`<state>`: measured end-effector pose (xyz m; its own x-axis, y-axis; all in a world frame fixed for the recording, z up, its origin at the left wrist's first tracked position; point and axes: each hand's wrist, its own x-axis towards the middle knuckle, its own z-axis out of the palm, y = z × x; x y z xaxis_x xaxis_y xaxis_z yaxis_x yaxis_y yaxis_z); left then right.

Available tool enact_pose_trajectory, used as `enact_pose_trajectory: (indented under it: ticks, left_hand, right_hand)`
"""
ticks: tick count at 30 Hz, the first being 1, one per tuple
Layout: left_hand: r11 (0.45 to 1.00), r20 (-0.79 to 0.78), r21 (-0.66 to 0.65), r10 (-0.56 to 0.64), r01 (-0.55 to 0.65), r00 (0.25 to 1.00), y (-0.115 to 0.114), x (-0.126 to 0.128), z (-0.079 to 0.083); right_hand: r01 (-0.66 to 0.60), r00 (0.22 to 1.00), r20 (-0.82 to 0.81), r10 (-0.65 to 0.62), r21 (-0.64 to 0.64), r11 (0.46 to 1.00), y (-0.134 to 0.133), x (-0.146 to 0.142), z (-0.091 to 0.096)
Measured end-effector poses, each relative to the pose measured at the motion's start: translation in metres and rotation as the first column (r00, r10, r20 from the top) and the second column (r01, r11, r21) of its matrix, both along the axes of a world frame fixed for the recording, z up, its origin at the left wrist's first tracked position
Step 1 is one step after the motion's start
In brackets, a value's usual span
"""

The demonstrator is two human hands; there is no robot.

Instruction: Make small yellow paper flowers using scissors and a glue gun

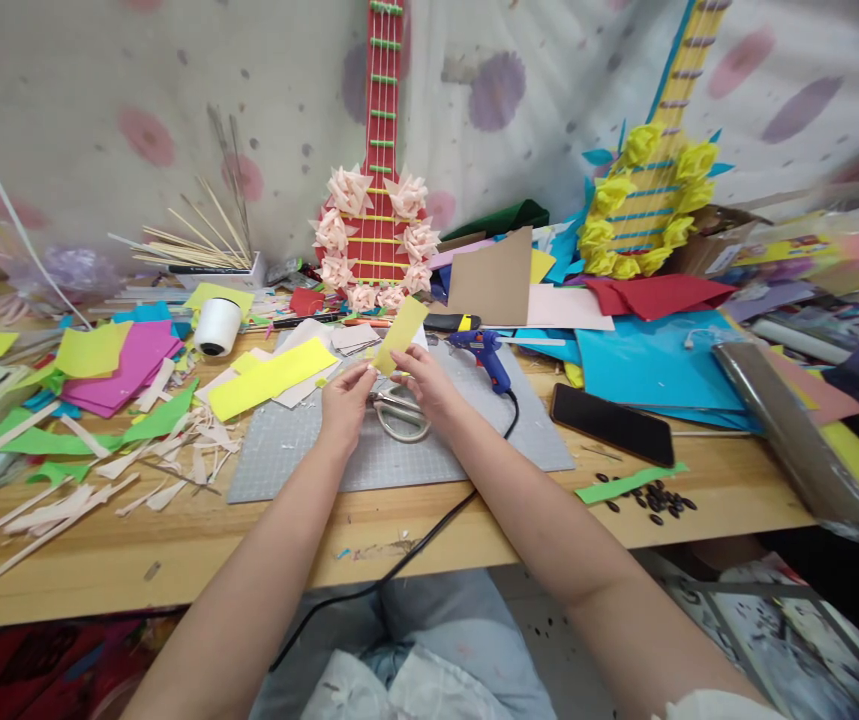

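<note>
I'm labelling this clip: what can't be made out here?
Head view:
- scissors: only the handles show; the rest is behind the left hand and right hand.
- yellow paper strip: lower end covered by fingertips.
- red paper guitar: head cut off by the top edge.
- dark bits: too small to identify.

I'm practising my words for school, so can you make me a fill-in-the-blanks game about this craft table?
1. The left hand and right hand pinch a paper strip coloured ____.
2. Under the hands, a pair of ____ lies on the grey cutting mat.
3. The glue gun beside the right hand is ____.
4. The phone right of the mat is ____.
Missing words: yellow; scissors; blue; black.
</note>
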<state>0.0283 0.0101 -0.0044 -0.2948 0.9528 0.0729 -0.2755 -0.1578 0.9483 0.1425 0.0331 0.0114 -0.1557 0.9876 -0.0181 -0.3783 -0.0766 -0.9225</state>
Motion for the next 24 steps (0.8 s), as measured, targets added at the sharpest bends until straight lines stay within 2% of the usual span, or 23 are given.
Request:
enact_pose_trajectory:
  ticks: [2,5,15,24]
  left_hand:
    - [0.997,-0.008,-0.074,0.003,-0.004,1.0,0.0,-0.001,0.0]
    - [0.992,-0.013,-0.127,0.021,-0.022,1.0,0.002,-0.002,0.0]
    - [0.984,-0.047,-0.16,0.072,-0.078,0.996,0.001,-0.003,0.002]
    - [0.987,-0.034,-0.137,0.075,-0.079,0.997,0.001,-0.004,0.003]
  right_hand:
    - [-0.075,0.993,-0.092,0.072,-0.023,0.997,0.004,0.002,-0.002]
    - [-0.055,0.987,-0.153,0.05,-0.033,0.998,0.005,0.002,-0.005]
    - [0.006,0.991,-0.131,-0.015,-0.072,0.997,-0.001,-0.003,-0.006]
    - [-0.025,0.99,-0.144,0.008,-0.113,0.993,-0.005,-0.006,-0.004]
